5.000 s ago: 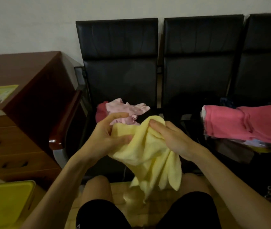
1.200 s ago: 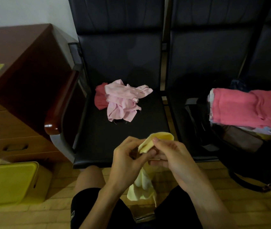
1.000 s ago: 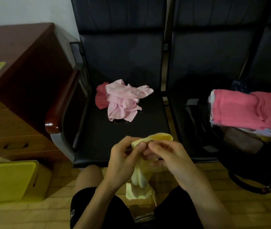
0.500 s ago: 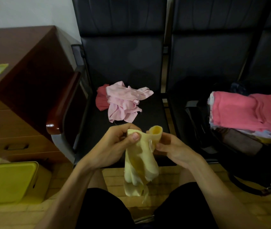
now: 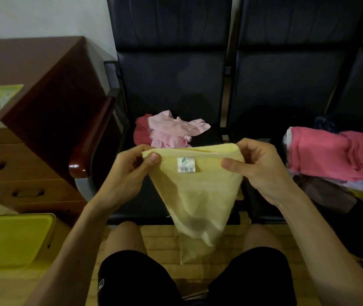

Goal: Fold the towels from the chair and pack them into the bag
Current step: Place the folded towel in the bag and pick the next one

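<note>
Pinching the yellow towel (image 5: 194, 195) by its top corners, your left hand (image 5: 129, 171) and right hand (image 5: 257, 166) hold it stretched above your knees, likely so the edge runs straight for folding. Crumpled pink towels (image 5: 171, 131) wait on the chair (image 5: 171, 85) at 12 o'clock; the bag (image 5: 352, 230) sits at 3 o'clock.

Left hand (image 5: 129, 171), right hand (image 5: 257, 166) pinching yellow towel (image 5: 196, 195) corners

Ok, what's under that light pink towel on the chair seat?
A dark red towel pokes out from beneath the light pink towel on its left, both on the black seat. How far it runs underneath is covered.
</note>
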A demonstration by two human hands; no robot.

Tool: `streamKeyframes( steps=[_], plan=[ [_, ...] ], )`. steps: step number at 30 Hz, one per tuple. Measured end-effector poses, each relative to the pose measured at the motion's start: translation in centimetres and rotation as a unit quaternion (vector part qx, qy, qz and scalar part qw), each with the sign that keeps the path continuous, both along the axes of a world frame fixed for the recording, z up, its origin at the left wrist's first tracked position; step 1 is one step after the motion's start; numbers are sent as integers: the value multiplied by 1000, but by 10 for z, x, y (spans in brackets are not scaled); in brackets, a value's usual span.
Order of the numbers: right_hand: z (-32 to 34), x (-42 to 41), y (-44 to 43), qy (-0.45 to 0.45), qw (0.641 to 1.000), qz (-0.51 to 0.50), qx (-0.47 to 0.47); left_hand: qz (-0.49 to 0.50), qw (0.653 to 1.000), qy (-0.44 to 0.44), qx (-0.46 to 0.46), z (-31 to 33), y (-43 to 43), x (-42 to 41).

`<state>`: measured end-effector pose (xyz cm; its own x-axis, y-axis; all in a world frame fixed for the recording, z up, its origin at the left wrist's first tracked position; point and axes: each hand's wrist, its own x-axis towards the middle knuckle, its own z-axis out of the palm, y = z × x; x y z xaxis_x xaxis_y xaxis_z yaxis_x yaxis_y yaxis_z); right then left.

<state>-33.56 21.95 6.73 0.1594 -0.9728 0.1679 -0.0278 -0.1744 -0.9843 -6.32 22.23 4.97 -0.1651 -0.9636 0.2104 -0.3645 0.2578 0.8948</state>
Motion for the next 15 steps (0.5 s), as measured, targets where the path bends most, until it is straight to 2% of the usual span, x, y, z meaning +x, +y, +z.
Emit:
streamKeyframes(
  steps=[6,11,15],
  plan=[
    [-2,-1,4,-48,998,-37,-2,-13,996,79,29,9,8,-11],
    [-9,1,5,-96,992,-74,41,-34,986,149,72,14,11,-31],
    [-21,3,5,-120,985,-94,82,-29,986,153,65,13,6,-54]
  ],
)
